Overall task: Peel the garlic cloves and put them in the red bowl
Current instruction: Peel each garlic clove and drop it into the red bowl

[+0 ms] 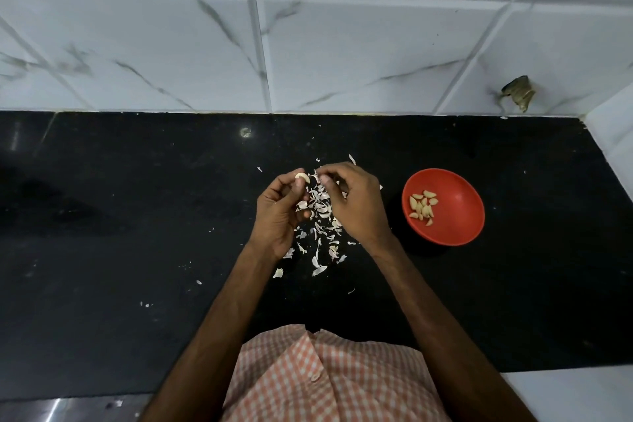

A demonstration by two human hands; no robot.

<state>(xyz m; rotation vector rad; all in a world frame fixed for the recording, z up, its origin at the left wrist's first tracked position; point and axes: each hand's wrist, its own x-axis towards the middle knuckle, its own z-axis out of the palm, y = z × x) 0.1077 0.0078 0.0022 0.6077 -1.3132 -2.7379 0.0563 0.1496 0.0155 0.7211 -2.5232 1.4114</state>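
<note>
My left hand (pixel 279 212) pinches a pale garlic clove (pixel 302 177) between thumb and fingertips above the black counter. My right hand (pixel 352 202) is just to the right of it, its fingertips pinched on a thin bit of garlic skin (pixel 317 177) beside the clove. Under and between both hands lies a scatter of garlic peels (pixel 322 226). The red bowl (pixel 455 216) stands on the counter to the right of my right hand and holds several peeled cloves (pixel 423 204).
The black counter (pixel 137 216) runs wide to the left and right, backed by a white marble-tile wall (pixel 308 44). A white side wall (pixel 613 127) closes the right end. Loose peel flakes dot the counter near its front.
</note>
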